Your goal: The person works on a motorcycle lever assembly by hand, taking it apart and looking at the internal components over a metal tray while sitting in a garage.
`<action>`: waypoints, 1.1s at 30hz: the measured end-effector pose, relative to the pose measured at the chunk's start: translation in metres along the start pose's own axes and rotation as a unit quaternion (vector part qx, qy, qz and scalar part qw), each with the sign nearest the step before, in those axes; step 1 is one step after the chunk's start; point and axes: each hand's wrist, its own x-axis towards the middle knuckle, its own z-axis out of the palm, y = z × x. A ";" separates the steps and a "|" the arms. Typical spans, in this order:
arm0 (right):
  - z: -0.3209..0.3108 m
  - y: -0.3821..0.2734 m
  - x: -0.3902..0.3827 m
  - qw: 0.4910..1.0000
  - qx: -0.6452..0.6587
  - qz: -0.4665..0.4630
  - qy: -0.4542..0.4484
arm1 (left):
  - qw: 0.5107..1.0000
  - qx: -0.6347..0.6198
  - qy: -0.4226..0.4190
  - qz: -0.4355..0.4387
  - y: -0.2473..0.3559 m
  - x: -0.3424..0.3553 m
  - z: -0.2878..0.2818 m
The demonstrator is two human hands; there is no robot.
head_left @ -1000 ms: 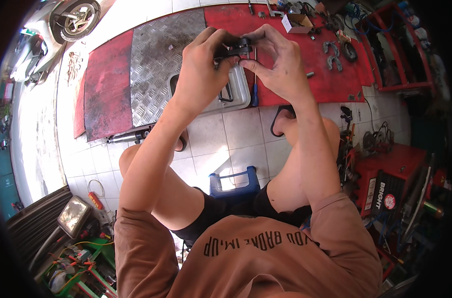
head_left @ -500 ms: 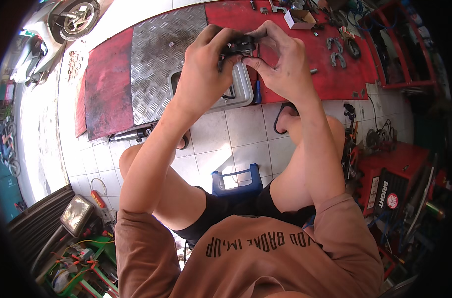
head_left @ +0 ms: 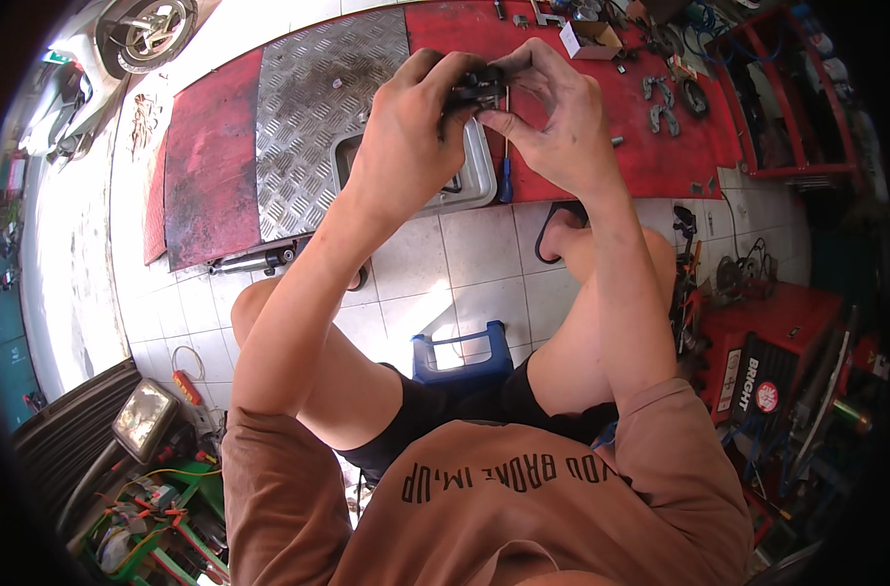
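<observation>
Between my two hands, above the low red and metal platform, is a small black mechanical part (head_left: 479, 90) whose exact kind I cannot make out. My left hand (head_left: 418, 117) wraps round its left side, the fingers smudged dark. Thumb and fingertips of my right hand (head_left: 560, 112) pinch at its right end, with a gap inside the curl. Below the hands sits a grey metal tray (head_left: 477, 174), partly hidden by my left hand and wrist. A blue-handled screwdriver (head_left: 506, 181) lies along the tray's right side.
Diamond-patterned metal plate (head_left: 303, 146) covers part of the platform. At its far right are an open cardboard box (head_left: 590, 39) and several metal parts (head_left: 660, 103). A blue plastic stool (head_left: 462, 356) stands between my legs, and a shock absorber (head_left: 254, 262) lies by the platform's near edge.
The black part has turned slightly between my fingers and looks lower in profile. Both hands stay in nearly the same place; the whole view has shifted a little.
</observation>
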 end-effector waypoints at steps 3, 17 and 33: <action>-0.001 -0.001 0.001 1.000 0.000 -0.005 0.002 | 1.000 0.008 0.006 0.005 0.002 0.001 -0.001; 0.003 0.003 0.001 0.999 -0.019 -0.035 0.024 | 1.000 -0.001 0.000 -0.012 0.004 0.002 -0.005; 0.011 0.003 -0.001 0.997 0.006 -0.002 0.071 | 0.999 0.016 0.045 -0.008 0.006 0.002 -0.002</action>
